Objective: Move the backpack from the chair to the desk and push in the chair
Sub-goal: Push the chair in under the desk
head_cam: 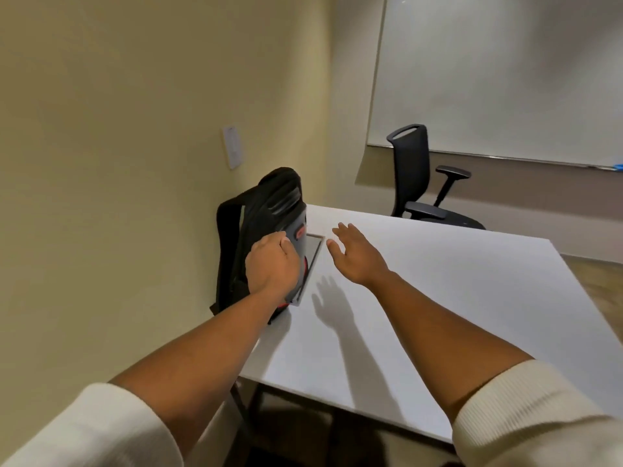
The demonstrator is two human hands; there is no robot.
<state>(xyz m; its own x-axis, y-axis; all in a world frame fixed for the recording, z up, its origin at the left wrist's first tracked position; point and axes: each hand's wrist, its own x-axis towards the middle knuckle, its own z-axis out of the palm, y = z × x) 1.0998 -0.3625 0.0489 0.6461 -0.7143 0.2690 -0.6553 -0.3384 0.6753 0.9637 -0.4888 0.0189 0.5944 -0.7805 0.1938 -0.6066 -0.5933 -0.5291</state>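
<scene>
- The backpack [266, 230] stands upright at the bench's [421, 298] left edge against the wall.
- Left hand [269, 264] curls on its front; whether gripping, I cannot tell.
- Right hand [357, 254] hovers open, empty, just beside.
- The chair [421, 180] sits beyond the far edge, well apart.

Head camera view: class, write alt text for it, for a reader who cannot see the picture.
A black backpack stands upright on a white desk against a yellow wall, with the person's left hand resting on its front. The right hand hovers open above the desk. A black office chair stands beyond the desk's far edge, before a whiteboard.
</scene>
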